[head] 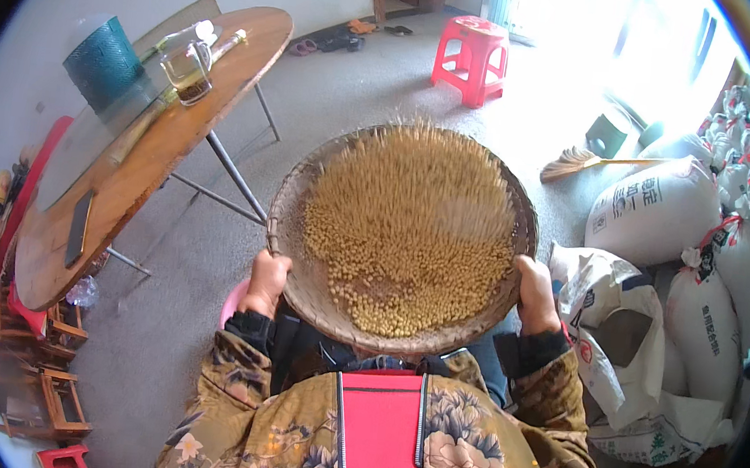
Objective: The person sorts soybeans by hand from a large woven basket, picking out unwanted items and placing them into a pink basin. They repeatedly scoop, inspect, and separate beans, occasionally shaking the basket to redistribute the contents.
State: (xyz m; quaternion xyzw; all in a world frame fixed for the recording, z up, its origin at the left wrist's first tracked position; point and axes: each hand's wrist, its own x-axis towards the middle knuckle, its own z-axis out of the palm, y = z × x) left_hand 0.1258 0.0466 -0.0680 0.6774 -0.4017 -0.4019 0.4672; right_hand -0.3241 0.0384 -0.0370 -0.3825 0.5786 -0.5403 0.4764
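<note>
A round woven bamboo winnowing basket (pixel 289 280) is held level in front of my body. My left hand (pixel 267 282) grips its rim at the left, and my right hand (pixel 536 291) grips the rim at the right. Inside lie many small yellow soybeans (pixel 403 291). Those toward the far side are streaked by motion, and some appear to be in the air above the far rim. Nearer to me the beans look sharper, with patches of the woven bottom showing between them. The fingers of both hands are partly hidden beneath the basket.
At left stands a wooden table (pixel 258 40) bearing a glass mug (pixel 193 78), a teal bin (pixel 102 62) and a phone (pixel 79 229). A red plastic stool (pixel 473 61) is ahead. Filled white sacks (pixel 655 210) and a broom (pixel 568 163) lie at right; wooden stools (pixel 61 400) stand lower left.
</note>
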